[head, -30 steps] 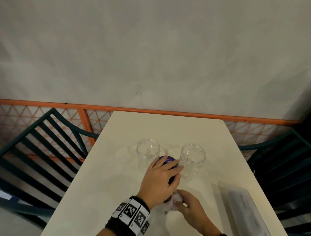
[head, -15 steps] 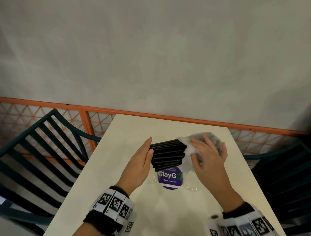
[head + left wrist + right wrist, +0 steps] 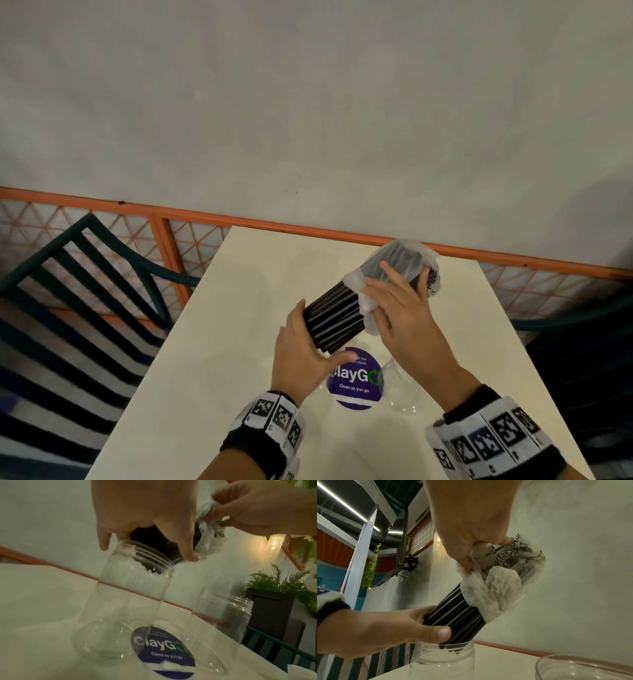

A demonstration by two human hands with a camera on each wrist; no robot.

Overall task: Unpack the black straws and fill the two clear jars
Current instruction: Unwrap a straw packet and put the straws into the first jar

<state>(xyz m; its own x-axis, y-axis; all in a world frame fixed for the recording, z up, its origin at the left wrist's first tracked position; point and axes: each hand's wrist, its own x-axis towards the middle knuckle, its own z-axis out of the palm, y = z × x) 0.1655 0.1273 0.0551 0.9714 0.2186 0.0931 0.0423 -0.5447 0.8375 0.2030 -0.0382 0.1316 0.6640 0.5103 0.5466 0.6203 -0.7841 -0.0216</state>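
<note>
**Both hands raised over the table, working one bundle**

The left hand (image 3: 301,349) is cupping the bare lower end of the bundle of black straws (image 3: 334,320), its palm lying against the straw ends, fingers reaching up one side and thumb stretching across the other. The right hand (image 3: 400,318) is pinching the plastic wrapper (image 3: 397,265) at the bundle's upper end between thumb and fingers. Both wrists are wearing black bands with white marker tags.
</note>
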